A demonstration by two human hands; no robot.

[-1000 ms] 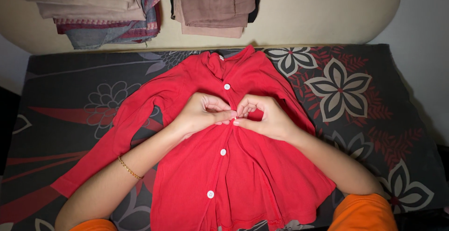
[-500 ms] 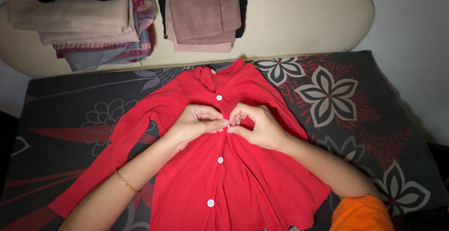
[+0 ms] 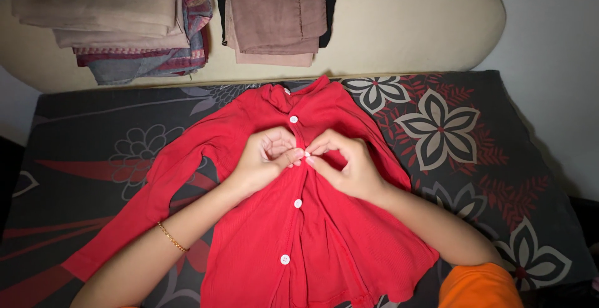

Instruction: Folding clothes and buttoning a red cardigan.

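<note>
A red ribbed shirt (image 3: 262,233) with white buttons lies front-up on a dark floral mat (image 3: 474,158), collar away from me. My left hand (image 3: 265,158) and my right hand (image 3: 343,161) meet at the shirt's front placket, just below the top button (image 3: 293,120). Both pinch the red fabric edges between thumb and fingers. Two lower buttons (image 3: 297,203) show closed beneath my hands. The left sleeve stretches out toward the lower left. A thin gold bracelet (image 3: 171,237) circles my left wrist.
A cream padded board (image 3: 405,27) sits beyond the mat. On it rest a stack of folded beige and patterned clothes (image 3: 118,27) at the left and a folded brown garment (image 3: 277,15) in the middle. A pale wall lies to the right.
My hands stay on the placket and have shifted slightly upward along it, fingers closing tighter together. The view has tilted a little.
</note>
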